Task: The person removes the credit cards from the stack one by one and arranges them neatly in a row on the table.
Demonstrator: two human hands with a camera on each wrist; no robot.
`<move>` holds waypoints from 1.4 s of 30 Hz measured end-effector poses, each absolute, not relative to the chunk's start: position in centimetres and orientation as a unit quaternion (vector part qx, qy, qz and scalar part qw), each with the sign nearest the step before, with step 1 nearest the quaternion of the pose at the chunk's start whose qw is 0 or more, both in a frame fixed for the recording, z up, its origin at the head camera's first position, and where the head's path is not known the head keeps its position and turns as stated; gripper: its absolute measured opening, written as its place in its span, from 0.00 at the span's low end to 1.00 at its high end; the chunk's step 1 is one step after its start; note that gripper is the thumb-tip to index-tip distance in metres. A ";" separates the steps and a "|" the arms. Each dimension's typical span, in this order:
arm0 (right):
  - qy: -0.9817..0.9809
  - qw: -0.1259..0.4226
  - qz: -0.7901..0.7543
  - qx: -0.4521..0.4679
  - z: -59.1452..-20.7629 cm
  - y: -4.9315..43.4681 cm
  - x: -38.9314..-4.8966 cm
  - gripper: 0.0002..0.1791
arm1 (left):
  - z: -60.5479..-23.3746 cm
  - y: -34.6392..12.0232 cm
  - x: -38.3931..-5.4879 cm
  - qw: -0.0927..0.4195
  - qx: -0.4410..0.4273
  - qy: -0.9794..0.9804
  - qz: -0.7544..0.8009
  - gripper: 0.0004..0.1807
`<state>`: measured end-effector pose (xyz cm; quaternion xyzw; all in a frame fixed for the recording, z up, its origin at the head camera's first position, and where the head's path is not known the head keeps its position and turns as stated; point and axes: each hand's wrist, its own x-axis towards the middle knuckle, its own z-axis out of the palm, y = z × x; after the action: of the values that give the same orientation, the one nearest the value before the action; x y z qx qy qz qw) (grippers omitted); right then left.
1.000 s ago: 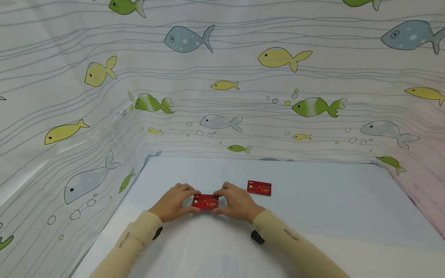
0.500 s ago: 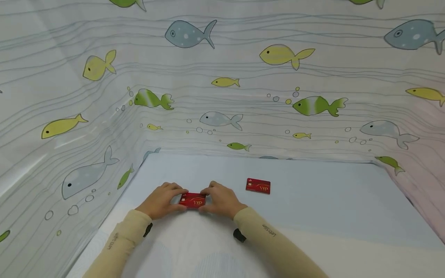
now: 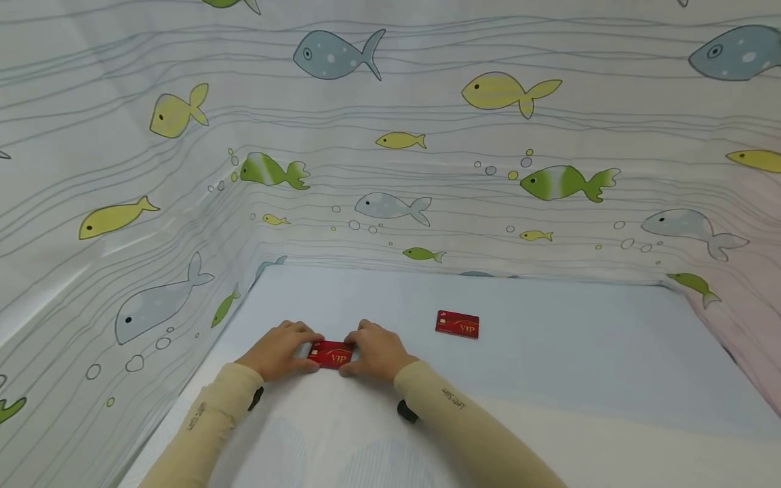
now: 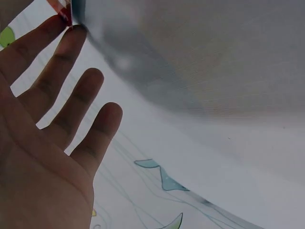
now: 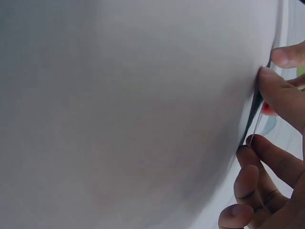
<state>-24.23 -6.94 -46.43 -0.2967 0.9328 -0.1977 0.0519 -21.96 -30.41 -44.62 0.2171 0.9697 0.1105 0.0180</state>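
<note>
A red card with gold "VIP" lettering (image 3: 330,354) lies flat between the two hands, close on the white surface left of centre in the head view. The left hand (image 3: 277,350) grips its left end, thumb at the near edge and fingertips at the far edge. At the right end, the right hand (image 3: 379,350) holds it the same way. In the left wrist view only a small red part of the card (image 4: 65,13) shows by the fingertips. From the right wrist, a bit of its red face (image 5: 268,109) appears between the thumb and fingers of the right hand (image 5: 279,167).
Farther back and to the right, a matching red VIP card (image 3: 457,324) lies flat on the pale tabletop (image 3: 567,352). A white curtain with printed fish (image 3: 439,156) rises along the back and the sides.
Both hands have slid leftward together with the card between them, opening the distance to the second card. The second card stays in place; the head view has shifted slightly.
</note>
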 end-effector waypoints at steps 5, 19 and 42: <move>0.938 0.052 -0.183 -0.290 -46.3 -7.1 -24.2 0.30 | -44.4 -30.2 -22.3 0.035 0.207 0.971 0.111 0.28; 0.945 0.062 -0.155 -0.281 -46.1 -7.1 -23.4 0.30 | -44.4 -29.9 -22.5 0.052 0.194 0.973 0.109 0.28; 0.942 0.067 -0.171 -0.282 -46.2 -7.2 -23.4 0.29 | -44.1 -29.9 -22.6 0.053 0.194 0.973 0.114 0.28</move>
<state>-23.41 -7.22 -46.17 -0.2817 0.9418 -0.1706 0.0669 -22.59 -29.92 -44.07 0.1945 0.9729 0.1137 0.0530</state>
